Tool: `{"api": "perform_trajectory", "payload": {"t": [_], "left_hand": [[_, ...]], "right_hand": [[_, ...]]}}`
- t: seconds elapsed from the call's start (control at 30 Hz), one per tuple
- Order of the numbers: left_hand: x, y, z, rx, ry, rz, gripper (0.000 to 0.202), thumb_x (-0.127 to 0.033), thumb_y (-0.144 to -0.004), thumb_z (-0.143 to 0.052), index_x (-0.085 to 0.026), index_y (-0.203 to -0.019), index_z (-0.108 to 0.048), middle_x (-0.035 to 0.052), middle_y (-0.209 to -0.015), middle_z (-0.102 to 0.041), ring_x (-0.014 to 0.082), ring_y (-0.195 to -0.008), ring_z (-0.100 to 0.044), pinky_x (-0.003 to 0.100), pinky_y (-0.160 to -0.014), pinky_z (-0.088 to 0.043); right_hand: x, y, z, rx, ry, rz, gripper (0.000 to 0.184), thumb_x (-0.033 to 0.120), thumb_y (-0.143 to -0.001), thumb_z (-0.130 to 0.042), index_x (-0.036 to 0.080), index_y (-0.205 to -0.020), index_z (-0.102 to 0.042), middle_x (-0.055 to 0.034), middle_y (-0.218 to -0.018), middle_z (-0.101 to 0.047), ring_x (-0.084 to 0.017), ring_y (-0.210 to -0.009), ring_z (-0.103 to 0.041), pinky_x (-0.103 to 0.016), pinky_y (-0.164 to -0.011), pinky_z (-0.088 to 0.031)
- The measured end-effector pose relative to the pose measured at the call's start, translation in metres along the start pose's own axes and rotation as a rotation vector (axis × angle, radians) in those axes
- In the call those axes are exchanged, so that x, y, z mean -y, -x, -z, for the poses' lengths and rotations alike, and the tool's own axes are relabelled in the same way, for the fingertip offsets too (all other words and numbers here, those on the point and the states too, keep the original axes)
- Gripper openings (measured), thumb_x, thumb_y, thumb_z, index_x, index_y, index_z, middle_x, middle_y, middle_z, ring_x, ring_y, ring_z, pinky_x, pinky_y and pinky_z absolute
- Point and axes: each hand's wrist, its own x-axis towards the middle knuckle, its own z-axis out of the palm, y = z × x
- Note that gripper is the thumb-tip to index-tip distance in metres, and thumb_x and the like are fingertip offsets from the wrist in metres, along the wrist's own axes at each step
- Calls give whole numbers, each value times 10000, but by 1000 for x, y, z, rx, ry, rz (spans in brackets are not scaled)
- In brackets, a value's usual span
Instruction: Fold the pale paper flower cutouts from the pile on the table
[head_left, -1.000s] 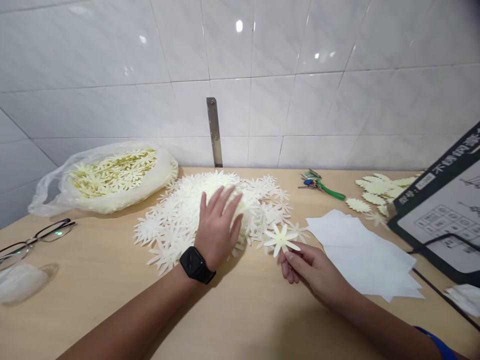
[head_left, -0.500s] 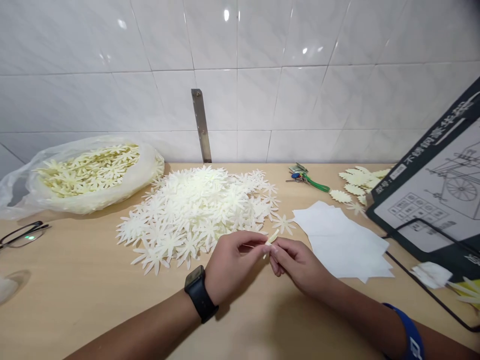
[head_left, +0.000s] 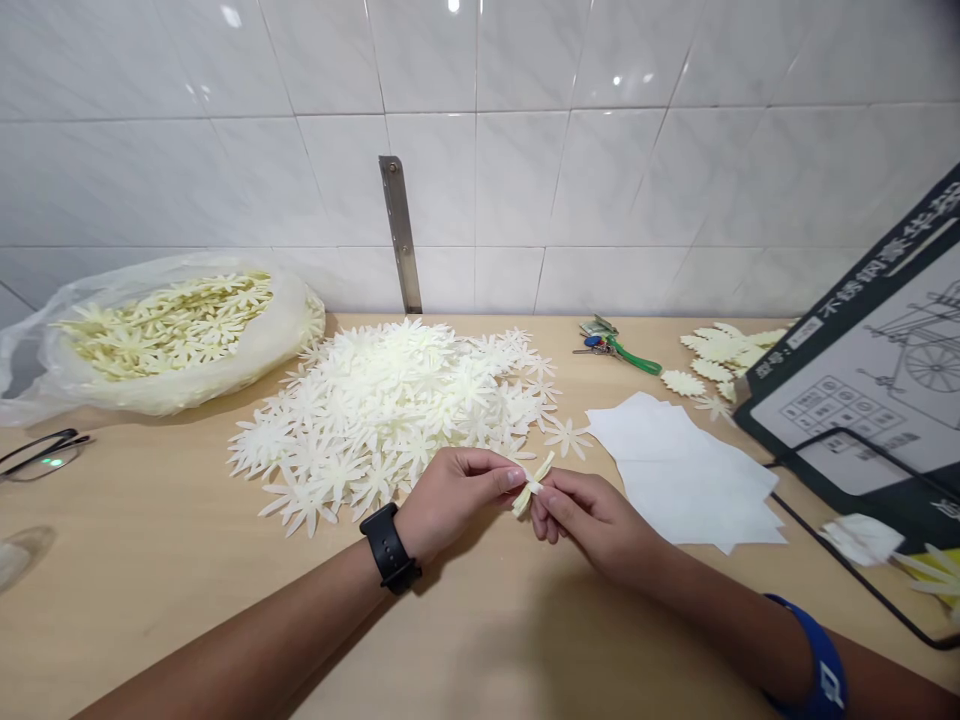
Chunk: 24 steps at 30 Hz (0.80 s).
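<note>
A pale yellow flower cut-out (head_left: pixel 534 485), folded or bunched at its middle, is pinched between my two hands over the near side of the table. My left hand (head_left: pixel 457 500) has thumb and forefinger closed at its left side. On the right, my right hand (head_left: pixel 589 518) grips it with the fingertips, the other fingers curled under. Just beyond my hands spreads a large heap of cream flower cut-outs (head_left: pixel 405 400). One single flower cut-out (head_left: pixel 568 436) lies at the heap's right edge.
A plastic bag (head_left: pixel 296 345) of yellowish cut-outs stands at back left, near eyeglasses (head_left: pixel 45 455). White sheets (head_left: pixel 682 470) lie right of my hands. Behind them are keys with a green strap (head_left: pixel 619 347) and leaf-shaped pieces (head_left: pixel 724 350). A printed box (head_left: pixel 885 380) leans at right.
My left hand has shifted slightly left, its fingertips drawing back from the middle of the piece. More of the bunched flower cut-out shows between my hands. The camera view has tilted a little downward.
</note>
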Motion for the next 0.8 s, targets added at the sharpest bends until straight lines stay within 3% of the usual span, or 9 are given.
{"api": "perform_trajectory", "payload": {"t": [0.27,0.47,0.57,0.73,0.8], "left_hand": [[1,-3,4,-131,-71,-117,204,-332,-793,-649,-139,-728,-633,-5,-689,-607,110,-664,-552,236,-677,-456],[1,-9,13,-181,112,-80,146,-261,-755,-678,-146,-787,-593,10,-712,-660,113,-685,-621,267,-738,-508],[-1,-10,18,-193,178,-90,166,-281,-778,-671,-153,-823,-576,48,-816,-700,129,-745,-660,282,-749,-527],[-3,0,8,-59,-49,-184,380,-304,-739,-729,-194,-1089,-629,105,-1141,-677,222,-1031,-637,346,-850,-527],[-1,4,0,-48,-220,-214,376,-270,-709,-750,-217,-1075,-681,88,-1169,-675,238,-1087,-610,352,-902,-505]], "right_hand": [[-2,0,-3,-12,-75,-29,377,465,-949,-461,181,-720,-555,-23,-678,-569,-142,-624,-515,-275,-615,-438],[-4,-2,0,-138,-143,-78,411,536,-898,-509,181,-699,-565,-17,-639,-571,-136,-568,-511,-277,-555,-431],[-5,-4,1,-187,-180,-102,421,573,-880,-512,189,-708,-540,-7,-623,-563,-128,-526,-492,-272,-514,-416],[-4,-3,-2,-157,-98,-88,398,531,-922,-473,192,-726,-547,-4,-638,-554,-131,-563,-489,-269,-549,-415],[-3,-2,-3,-133,-42,-59,385,510,-930,-470,194,-722,-546,-4,-636,-550,-140,-584,-496,-275,-574,-420]]}}
